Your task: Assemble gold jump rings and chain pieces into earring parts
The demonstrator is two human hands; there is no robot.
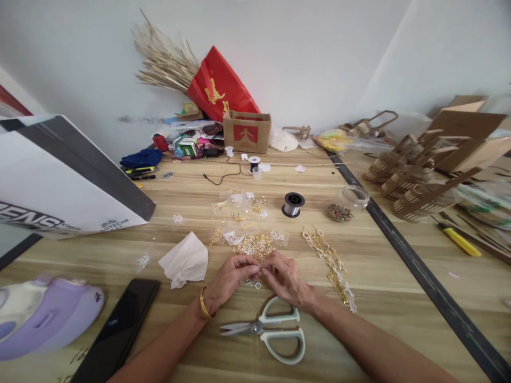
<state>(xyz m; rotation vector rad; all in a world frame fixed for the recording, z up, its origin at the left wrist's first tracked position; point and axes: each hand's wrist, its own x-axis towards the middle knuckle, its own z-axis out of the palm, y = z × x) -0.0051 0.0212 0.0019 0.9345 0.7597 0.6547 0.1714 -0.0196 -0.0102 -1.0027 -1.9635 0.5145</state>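
Observation:
My left hand (236,275) and my right hand (286,277) meet at the fingertips over the table, both pinched closed. What lies between the fingers is too small to name. Just beyond them spreads a pile of gold and silver beads (251,244). A few small silver rings (257,285) rest below the fingertips. Closer to me lie scissors (275,332) with pale green handles, blades pointing left. Right of my right hand stretch several gold and silver beaded chains (331,260). A spool of silver wire (294,204) stands farther back.
At left are a crumpled tissue (186,260), a black phone (120,324), a purple device (51,314) and a large box (72,181). A jar of colourful beads (341,213), small woven baskets (415,186) and a yellow cutter (459,239) sit at right. A paper bag (246,133) stands behind.

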